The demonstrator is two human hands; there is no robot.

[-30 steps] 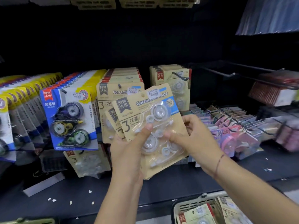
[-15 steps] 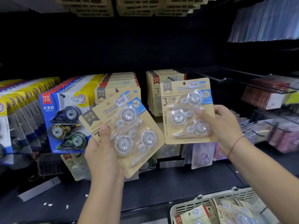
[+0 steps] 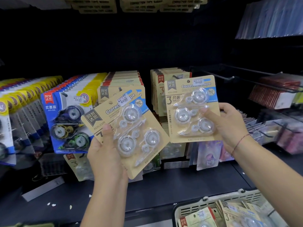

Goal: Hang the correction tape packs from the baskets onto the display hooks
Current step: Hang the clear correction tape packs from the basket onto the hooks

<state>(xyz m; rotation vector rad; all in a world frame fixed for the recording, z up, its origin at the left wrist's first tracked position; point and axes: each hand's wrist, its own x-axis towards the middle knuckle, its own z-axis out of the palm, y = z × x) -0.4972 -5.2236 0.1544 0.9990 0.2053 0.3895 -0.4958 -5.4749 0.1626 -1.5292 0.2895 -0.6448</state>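
right hand [image 3: 229,125] pinches one correction tape pack [image 3: 191,110] upright near its hook [image 3: 176,77]; next, thread its hole. left hand [image 3: 105,154] grips another pack [image 3: 127,133].

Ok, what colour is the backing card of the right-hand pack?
The pack is tan kraft card with a blue band near its top; head view.

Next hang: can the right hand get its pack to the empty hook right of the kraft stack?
Probably yes: the right hand holds its pack upright beside the empty hook, with nothing visible between.
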